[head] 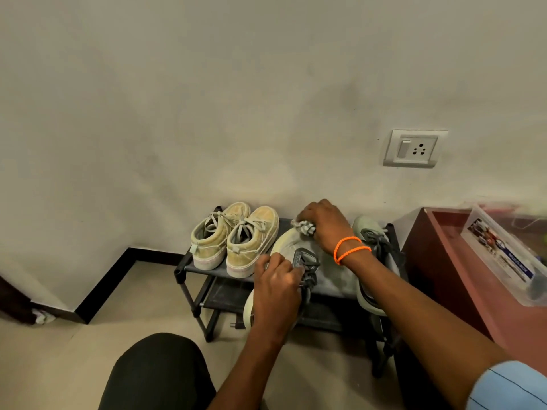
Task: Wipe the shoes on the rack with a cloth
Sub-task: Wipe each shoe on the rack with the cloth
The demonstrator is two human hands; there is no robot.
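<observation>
Right hand: I am seeing my right hand [321, 221] curled tight around a crumpled white-and-grey cloth [303, 226], with the fingers folded over the wad and pressing it down on the toe of a shoe.
Cloth: it is sitting bunched under the right fingers, touching the toe end of the pale grey-green sneaker with dark grey laces [331, 270], near the wall.
Left hand: my left hand [278, 287] is gripping that same sneaker at its tongue and laces, the fingers bent around the dark lace area and the thumb lying along the near side.
Held sneaker: it is lying over the right half of the top shelf, toe toward the wall, heel toward me and hanging past the front edge.
Rack: the low black metal shoe rack with fabric shelves [189, 269] is standing against the wall; I am counting 2 shelves in view.
Other shoes: 2 beige-yellow canvas high-top sneakers with grey laces [233, 238] are standing side by side on the left of the top shelf, heels toward me. 1 more pale grey-green sneaker [377, 261] is lying just beside my right forearm, at the rack's right end.
Wrist: 2 orange cord bands [350, 249] are circling my right wrist.
Surroundings: a white wall socket with switch [414, 148] is showing above the rack, and a reddish-brown wooden cabinet [438, 279] is standing to the right.
</observation>
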